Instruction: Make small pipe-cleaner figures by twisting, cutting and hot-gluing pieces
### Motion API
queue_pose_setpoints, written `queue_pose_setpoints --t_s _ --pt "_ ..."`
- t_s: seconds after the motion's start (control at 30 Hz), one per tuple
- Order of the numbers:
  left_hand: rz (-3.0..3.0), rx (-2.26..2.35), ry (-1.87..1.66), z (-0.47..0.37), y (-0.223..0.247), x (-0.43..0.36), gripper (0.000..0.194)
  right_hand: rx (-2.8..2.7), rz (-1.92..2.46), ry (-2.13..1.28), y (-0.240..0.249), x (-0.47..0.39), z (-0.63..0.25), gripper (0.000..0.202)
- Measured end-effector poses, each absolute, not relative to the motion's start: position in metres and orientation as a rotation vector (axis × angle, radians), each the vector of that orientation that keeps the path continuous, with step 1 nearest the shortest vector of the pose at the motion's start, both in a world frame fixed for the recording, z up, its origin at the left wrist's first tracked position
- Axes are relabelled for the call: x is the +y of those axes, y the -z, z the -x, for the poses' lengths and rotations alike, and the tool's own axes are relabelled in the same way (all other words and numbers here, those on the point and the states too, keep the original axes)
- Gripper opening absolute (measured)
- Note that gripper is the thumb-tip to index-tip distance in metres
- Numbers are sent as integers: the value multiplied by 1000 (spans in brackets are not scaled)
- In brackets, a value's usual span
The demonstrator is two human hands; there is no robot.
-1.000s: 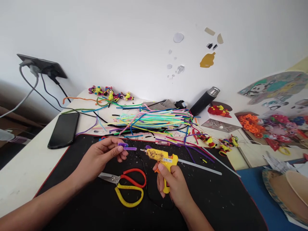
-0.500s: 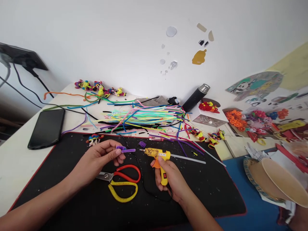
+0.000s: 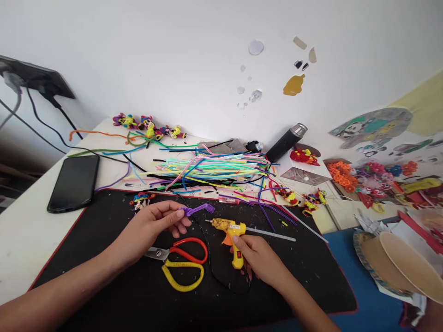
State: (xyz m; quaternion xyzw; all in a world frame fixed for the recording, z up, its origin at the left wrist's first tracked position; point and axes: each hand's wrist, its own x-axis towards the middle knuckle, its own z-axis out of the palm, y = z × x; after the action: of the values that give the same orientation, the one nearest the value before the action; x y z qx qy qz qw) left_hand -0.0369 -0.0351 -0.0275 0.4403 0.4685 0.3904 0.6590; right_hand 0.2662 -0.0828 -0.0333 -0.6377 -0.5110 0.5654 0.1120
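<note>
Fingers of the left hand (image 3: 162, 221) pinch a purple strip (image 3: 198, 210) over the far half of the black mat (image 3: 284, 286), left of its middle, while the right hand (image 3: 261, 258) grips a yellow glue gun (image 3: 224, 225). Its nozzle points toward the strip, near but apart. The pair appears poised between handling and gluing; work at that range calls for a steady pinch and a controlled trigger. Fuzzy and straight, the strip ends at a ribbed purple coil (image 3: 209, 208); whether they are joined, the head view cannot tell. A smooth, translucent glue stick (image 3: 273, 234) juts from the gun's rear. Scissors (image 3: 161, 254) with 2 rounded loops, 1 red and 1 yellow, lie nearer the mat's front edge. Soft, multicoloured pipe cleaners (image 3: 214, 168) heap beyond its far edge.
</note>
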Motion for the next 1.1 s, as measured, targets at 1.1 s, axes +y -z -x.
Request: queue_pose_setpoints --t_s 1.1 --pt "-1134 1064 -638 20 24 -44 46 -1394 1322 -1355 24 -52 -188 21"
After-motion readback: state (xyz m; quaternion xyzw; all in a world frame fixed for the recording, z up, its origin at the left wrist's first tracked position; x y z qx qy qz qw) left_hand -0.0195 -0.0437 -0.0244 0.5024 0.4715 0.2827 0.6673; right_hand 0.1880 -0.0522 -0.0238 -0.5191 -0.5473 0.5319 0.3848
